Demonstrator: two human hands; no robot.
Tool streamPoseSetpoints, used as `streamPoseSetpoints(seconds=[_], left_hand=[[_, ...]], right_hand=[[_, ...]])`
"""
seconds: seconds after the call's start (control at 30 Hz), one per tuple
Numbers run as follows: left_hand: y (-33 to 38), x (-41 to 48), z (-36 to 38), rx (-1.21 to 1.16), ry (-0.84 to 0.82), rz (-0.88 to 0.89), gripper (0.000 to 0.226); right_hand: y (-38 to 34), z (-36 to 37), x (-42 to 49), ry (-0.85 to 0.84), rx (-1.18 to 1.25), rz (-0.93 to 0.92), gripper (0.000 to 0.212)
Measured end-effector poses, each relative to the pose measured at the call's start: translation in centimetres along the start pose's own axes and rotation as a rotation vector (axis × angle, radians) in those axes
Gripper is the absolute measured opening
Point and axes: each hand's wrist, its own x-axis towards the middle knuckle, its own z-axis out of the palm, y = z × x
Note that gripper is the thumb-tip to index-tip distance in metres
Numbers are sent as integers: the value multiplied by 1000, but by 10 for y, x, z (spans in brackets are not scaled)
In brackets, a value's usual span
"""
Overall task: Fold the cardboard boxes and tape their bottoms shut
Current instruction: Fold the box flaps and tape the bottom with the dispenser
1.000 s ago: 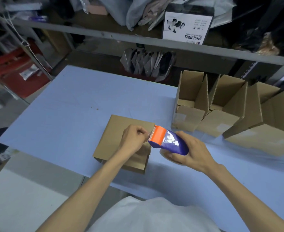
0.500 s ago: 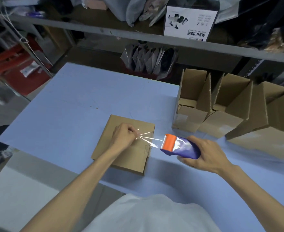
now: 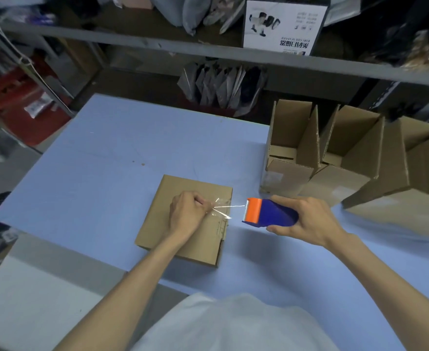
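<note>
A folded cardboard box [image 3: 157, 229] lies bottom-up on the blue table [image 3: 102, 173], near its front edge. My left hand [image 3: 187, 216] rests on the box's top and pinches the free end of a clear tape strip [image 3: 222, 211]. The strip stretches rightward to a tape dispenser [image 3: 269, 212], blue with an orange cutter head. My right hand [image 3: 307, 221] grips that dispenser just past the box's right edge, above the table.
Several folded boxes [image 3: 335, 158] with open tops stand in a row at the table's right rear. A metal shelf [image 3: 157, 49] with bags and a printed white carton [image 3: 283, 24] runs behind the table. Red bins [image 3: 13, 102] sit on the floor at left.
My right hand has pulled the dispenser rightward away from my left hand, drawing out a strip of tape over the box's right part. The left hand stays pinching the tape end on the box.
</note>
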Motion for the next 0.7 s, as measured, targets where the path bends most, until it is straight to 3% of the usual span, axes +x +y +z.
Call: streamPoseSetpoints(seconds=[0.1,0.3,0.43,0.53,0.63,0.7], left_hand=[[0,0,0,135,-19,41,24],[19,14,-7,399,-226,29,46],[8,15,-17,506,-126,1,61],[-3,10,-10,363,-43,133,45],[-7,6,0,178,-89,292,22],[-11,5,1,131,-100,294,18]], right_hand=[[-1,-1,4,5,-7,-32,74],[-2,1,10,12,-65,-68,74],[0,3,11,4,-86,-75,72],[-3,5,14,-19,-82,-69,69],[-11,8,25,-110,-147,-52,64],[-22,13,34,-157,-171,-35,62]])
